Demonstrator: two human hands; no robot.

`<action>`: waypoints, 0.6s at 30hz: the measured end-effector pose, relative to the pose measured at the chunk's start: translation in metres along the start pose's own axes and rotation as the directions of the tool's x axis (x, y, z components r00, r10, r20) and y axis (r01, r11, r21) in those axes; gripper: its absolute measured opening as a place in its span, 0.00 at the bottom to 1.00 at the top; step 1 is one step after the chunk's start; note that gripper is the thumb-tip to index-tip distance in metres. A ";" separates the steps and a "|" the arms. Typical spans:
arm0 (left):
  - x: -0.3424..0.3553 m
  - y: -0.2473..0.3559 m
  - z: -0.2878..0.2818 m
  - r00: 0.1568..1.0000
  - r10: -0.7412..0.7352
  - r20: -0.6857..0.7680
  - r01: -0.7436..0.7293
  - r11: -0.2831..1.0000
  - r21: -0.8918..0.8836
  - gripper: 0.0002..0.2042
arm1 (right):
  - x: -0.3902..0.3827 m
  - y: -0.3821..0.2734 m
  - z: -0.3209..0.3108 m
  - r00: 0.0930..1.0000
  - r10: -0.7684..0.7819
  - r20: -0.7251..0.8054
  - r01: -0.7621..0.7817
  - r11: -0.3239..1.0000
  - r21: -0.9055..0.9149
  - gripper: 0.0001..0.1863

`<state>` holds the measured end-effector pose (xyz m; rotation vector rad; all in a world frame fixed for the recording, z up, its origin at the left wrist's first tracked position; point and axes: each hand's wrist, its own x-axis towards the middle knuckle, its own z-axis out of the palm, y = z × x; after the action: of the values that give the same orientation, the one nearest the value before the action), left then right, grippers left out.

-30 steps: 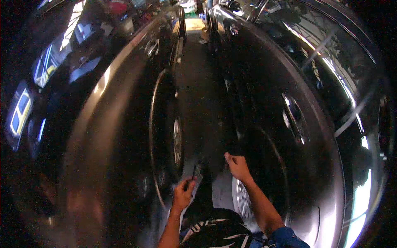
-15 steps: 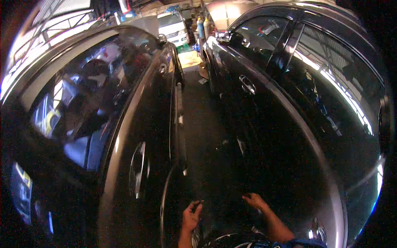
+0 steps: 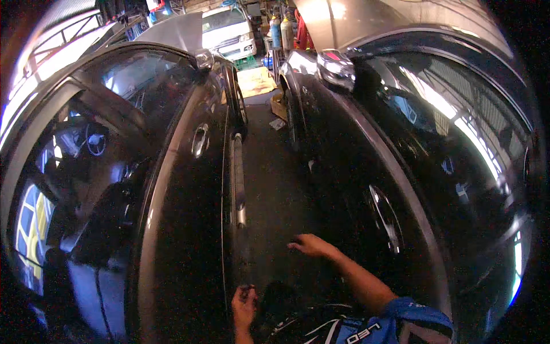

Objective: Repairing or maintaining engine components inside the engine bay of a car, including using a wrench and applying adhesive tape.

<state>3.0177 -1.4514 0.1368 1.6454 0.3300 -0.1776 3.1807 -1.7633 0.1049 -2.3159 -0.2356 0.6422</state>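
Observation:
I am between two dark parked cars. My left hand [image 3: 244,307] is low, beside the left car's door [image 3: 189,252]. Its fingers are curled in, with something small and dark at the fingertips that I cannot make out. Further forward, my right hand [image 3: 313,245] reaches over the gap between the cars, back upward. Its fingers point left and down, and shadow hides whether they hold anything. Neither hand visibly touches a car. The right car's door handle [image 3: 385,218] lies to the right of that hand, past my forearm.
A side step [image 3: 238,178] runs along the left car's sill. Side mirrors [image 3: 337,67] jut out ahead. Down the dark floor lie a cardboard box [image 3: 278,108] and some paper. Beyond stand gas cylinders [image 3: 285,34] and a white van [image 3: 228,35], near a yellowish mat [image 3: 256,82].
I have moved forward along the gap; the van and mirrors look nearer. My right hand has reached forward and left, and my left hand has shifted slightly left and lower.

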 end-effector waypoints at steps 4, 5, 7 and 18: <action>0.162 0.036 0.036 0.995 0.103 -0.016 -0.102 0.995 0.021 0.11 | 0.149 -0.013 -0.107 0.996 -0.085 -0.024 0.084 0.996 -0.026 0.28; 0.201 0.047 0.044 0.987 0.159 -0.031 -0.157 0.986 0.058 0.12 | 0.194 -0.007 -0.128 0.990 -0.140 -0.035 0.139 0.990 -0.039 0.28; 0.295 0.044 0.061 0.987 0.159 -0.009 -0.159 0.987 0.035 0.12 | 0.284 0.006 -0.166 0.977 -0.203 -0.064 0.200 0.978 -0.054 0.28; 0.718 0.293 0.168 0.970 0.118 0.212 -0.128 0.991 0.031 0.13 | 0.577 0.039 -0.445 0.997 0.071 0.023 -0.074 0.985 0.156 0.31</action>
<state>3.8022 -1.5614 0.1742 1.6686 0.0630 -0.2642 3.9034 -1.8592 0.1364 -2.1766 -0.1044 0.6919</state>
